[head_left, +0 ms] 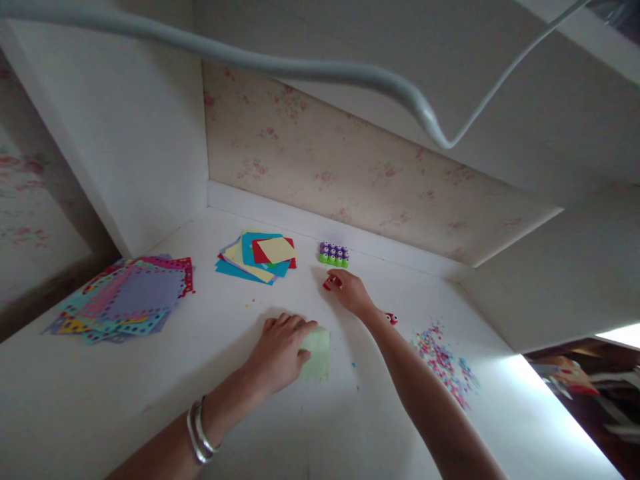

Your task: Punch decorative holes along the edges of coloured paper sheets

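Note:
My left hand (285, 347) lies on a sheet of light green paper (319, 357), with its fingers over the upper edge and its thumb apart from them on the paper. Farther forward, my right hand (350, 292) pinches a small red craft punch (327, 285) near the tabletop; the fingers partly hide it. Just beyond that hand stands a block of small purple and green craft punches (334, 255) in tidy rows. Another red punch (391, 319) with white round parts sits beside my right forearm, partly covered by it.
Plain coloured papers (255, 257) are stacked at the back. Punched sheets (145, 293) full of holes pile up at the left. Tiny paper bits (440, 357) are scattered at the right. A grey cable (300, 67) hangs across the top, and a wall (325, 160) closes off the back.

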Demonstrator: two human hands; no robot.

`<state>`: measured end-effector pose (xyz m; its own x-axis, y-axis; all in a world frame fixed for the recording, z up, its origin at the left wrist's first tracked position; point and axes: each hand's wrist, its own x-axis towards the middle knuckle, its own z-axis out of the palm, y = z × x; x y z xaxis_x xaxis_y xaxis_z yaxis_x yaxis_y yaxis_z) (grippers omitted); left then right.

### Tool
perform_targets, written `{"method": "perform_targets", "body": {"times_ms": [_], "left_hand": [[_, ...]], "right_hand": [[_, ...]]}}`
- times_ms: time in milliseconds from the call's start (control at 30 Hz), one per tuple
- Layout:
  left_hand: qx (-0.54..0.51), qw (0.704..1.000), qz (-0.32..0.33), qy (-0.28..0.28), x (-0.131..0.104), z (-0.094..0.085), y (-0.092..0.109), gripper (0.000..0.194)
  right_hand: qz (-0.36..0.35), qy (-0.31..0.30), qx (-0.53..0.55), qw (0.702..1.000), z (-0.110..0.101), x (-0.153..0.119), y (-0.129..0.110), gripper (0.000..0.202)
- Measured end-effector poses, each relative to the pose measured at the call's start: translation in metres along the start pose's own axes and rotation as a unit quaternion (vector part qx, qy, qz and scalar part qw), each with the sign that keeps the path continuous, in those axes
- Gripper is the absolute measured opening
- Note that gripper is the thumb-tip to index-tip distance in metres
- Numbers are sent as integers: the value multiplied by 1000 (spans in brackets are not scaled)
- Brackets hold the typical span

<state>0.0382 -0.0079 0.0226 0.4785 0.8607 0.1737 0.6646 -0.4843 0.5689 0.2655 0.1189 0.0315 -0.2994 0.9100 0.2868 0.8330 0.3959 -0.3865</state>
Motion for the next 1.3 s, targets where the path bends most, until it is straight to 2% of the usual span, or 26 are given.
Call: {"method": "perform_targets", "body": {"times_ms": [133,267,367,433,533,667,833,900,1300], "left_hand": [[-31,999,6,29,-1,5,-1,56],[-99,993,-35,59,-1,14,-2,70],[-129,987,-62,77,1,15,-1,73],[-156,982,-81,67,4,12,1,66],[-194,973,-117,34,8,5,4,52],[-220,965,-134,50,11,2,4,60],[-262,952,-151,51,14,4,2,68],[-278,947,-156,50,15,3,3,68],[-327,929,-172,36,13,4,1,71]], "right_hand": [[-3,10,16,1000,-9,-57,-10,21],[5,24,74,997,-17,-115,-22,23],[-8,18,113,993,-22,-144,-28,23],[-23,12,129,991,-25,-154,-29,23],[-33,13,146,989,-27,-159,-27,25],[5,33,184,982,-25,-160,-26,19],[67,56,344,935,-20,-162,-34,16],[81,61,374,922,-18,-162,-38,16],[64,44,390,918,-12,-162,-41,16]]}}
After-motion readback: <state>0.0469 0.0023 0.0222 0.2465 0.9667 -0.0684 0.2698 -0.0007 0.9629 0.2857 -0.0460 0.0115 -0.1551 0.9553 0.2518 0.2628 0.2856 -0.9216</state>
